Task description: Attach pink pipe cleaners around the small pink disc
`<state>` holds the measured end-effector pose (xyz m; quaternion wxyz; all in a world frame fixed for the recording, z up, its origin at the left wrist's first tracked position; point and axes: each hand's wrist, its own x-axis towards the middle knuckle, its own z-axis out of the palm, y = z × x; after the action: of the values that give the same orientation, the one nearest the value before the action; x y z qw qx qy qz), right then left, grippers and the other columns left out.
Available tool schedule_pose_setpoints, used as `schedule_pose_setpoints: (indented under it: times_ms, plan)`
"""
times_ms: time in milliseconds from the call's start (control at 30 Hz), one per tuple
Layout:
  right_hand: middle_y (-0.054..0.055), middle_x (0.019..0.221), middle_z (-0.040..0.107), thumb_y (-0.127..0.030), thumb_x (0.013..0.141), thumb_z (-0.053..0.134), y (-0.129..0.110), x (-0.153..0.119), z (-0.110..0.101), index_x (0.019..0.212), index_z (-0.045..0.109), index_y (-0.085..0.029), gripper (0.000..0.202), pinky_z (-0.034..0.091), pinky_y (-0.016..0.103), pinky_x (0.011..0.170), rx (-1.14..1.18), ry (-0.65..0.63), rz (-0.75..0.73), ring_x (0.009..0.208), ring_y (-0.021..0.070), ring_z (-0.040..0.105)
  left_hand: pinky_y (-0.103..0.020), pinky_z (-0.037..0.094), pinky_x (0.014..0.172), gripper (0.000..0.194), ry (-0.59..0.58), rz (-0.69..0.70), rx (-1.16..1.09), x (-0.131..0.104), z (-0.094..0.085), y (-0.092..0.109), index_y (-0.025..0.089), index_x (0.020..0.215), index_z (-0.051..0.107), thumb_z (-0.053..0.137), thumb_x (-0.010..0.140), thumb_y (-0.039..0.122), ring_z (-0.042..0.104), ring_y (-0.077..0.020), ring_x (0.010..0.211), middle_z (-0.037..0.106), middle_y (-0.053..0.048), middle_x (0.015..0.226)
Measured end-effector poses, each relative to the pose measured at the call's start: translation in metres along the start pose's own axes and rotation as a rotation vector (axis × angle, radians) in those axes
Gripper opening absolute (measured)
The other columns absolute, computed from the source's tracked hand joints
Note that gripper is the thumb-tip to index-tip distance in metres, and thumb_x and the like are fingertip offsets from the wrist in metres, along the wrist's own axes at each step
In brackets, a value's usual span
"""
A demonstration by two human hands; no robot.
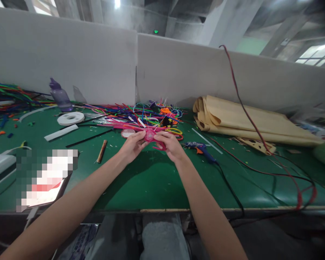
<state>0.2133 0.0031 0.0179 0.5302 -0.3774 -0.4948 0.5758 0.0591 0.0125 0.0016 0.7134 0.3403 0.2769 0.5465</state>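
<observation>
Between my two hands, above the green table, is a small round pink piece (150, 135) with a pink strip hanging below it. My left hand (134, 146) pinches its left side, thumb and fingers closed. On the other side, my right hand (171, 145) grips it with fingers curled, partly hiding the pink strip. What the piece is made of is too small to tell. Just left of my left fingers lies a small round whitish container with a pink rim (128, 133). Behind my hands spreads a heap of coloured pipe cleaners (119, 112).
A glue gun (202, 150) lies right of my hands, its cord running off the front edge. Rolled brown paper (246, 121) is at the back right. Leftward are a purple bottle (60, 95), a white spool (70, 118), a brown stick (101, 151) and a blurred-out phone (47, 180).
</observation>
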Motion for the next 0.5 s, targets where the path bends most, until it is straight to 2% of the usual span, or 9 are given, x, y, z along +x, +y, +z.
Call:
schedule_pose_setpoints:
  times_ms: [267,400,500]
  plan:
    - [-0.006,0.05,0.054,-0.032,0.058,0.076,0.0012,0.0012,-0.0012,0.069,0.067,-0.02,0.018,0.033,0.023,0.044,0.041,0.02,0.013,0.042,0.0069,0.044,-0.028,0.049,0.079,0.021,-0.006,0.07,0.12,-0.0041,0.0059,0.0035,0.017,0.072,0.066,0.074,0.065,0.036,0.062,-0.0122,0.077,0.067,0.0,0.077]
    - [-0.003,0.062,0.064,-0.029,0.05,0.08,0.0012,0.0036,-0.0004,0.066,0.068,-0.02,0.021,0.044,0.023,0.058,0.154,0.076,0.02,0.056,0.0091,0.056,-0.027,0.049,0.074,0.022,-0.052,0.118,0.245,-0.0032,0.0045,0.002,0.016,0.07,0.068,0.077,0.061,0.034,0.06,-0.0112,0.069,0.064,0.0,0.07]
    - [-0.003,0.065,0.066,-0.026,0.045,0.08,0.0003,0.0045,0.0006,0.062,0.067,-0.019,0.022,0.047,0.024,0.065,0.221,0.129,0.036,0.064,0.0103,0.059,-0.026,0.048,0.069,0.022,-0.045,0.138,0.321,-0.0027,0.0027,0.0009,0.016,0.067,0.068,0.077,0.061,0.034,0.059,-0.0103,0.064,0.063,0.0,0.065]
